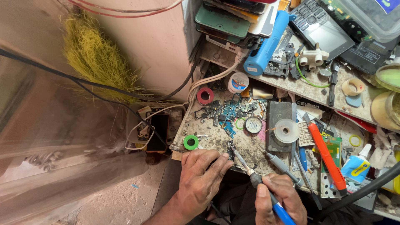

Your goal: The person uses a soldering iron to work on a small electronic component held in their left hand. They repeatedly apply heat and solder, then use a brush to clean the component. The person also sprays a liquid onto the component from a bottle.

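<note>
My left hand [204, 175] rests at the near edge of a cluttered bench, its fingertips pressing down a small dark circuit part [230, 151]. My right hand [275, 200] grips a soldering iron [258, 183] with a blue handle. Its metal tip points up and left, touching the small part just right of my left fingers. A second iron-like tool [283, 166] with a grey grip lies on the bench beside my right hand.
Blue circuit boards [229, 112], a green tape roll [191, 142], a red roll [205, 96], a solder spool [286, 131], an orange-handled tool [329, 160] and a glue bottle [356, 166] crowd the bench [246, 143]. Stacked phones [233, 21] sit on the shelf above. Wires hang at the left.
</note>
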Demonstrator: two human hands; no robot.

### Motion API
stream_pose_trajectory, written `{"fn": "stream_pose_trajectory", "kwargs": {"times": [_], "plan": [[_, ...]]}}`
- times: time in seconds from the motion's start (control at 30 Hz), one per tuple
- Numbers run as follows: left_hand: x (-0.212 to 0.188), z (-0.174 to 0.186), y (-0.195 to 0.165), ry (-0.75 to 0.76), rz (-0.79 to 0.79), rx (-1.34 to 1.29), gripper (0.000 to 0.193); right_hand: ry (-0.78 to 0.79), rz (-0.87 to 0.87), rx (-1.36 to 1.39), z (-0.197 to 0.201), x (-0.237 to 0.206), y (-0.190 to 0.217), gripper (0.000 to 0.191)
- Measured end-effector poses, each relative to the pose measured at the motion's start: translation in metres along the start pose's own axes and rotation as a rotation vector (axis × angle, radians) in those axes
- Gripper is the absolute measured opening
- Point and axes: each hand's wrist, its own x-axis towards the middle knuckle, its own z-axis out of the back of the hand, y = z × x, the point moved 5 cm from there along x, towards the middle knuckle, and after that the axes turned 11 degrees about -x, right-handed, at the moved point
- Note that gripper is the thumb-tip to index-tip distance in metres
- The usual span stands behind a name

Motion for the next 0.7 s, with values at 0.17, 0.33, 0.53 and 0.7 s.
{"fn": "stream_pose_trajectory", "kwargs": {"times": [0.17,0.33,0.53,0.7], "plan": [[-0.0001,-0.0008,0.0000,0.004,0.009,0.001,0.032,0.002,0.047,0.023,-0.0013,0.0012,0.0014,0.012],[0.0009,0.0007,-0.0008,0.002,-0.007,-0.006,0.034,-0.011,0.042,0.048,-0.0002,0.0010,0.0001,0.012],[0.0007,0.0004,-0.0016,-0.011,-0.014,0.008,0.034,-0.019,0.060,-0.004,-0.0001,0.0012,0.0018,0.013],[-0.0011,0.0000,-0.0010,-0.006,-0.010,0.001,0.034,-0.014,0.056,0.026,0.0002,0.0003,0.0021,0.013]]}}
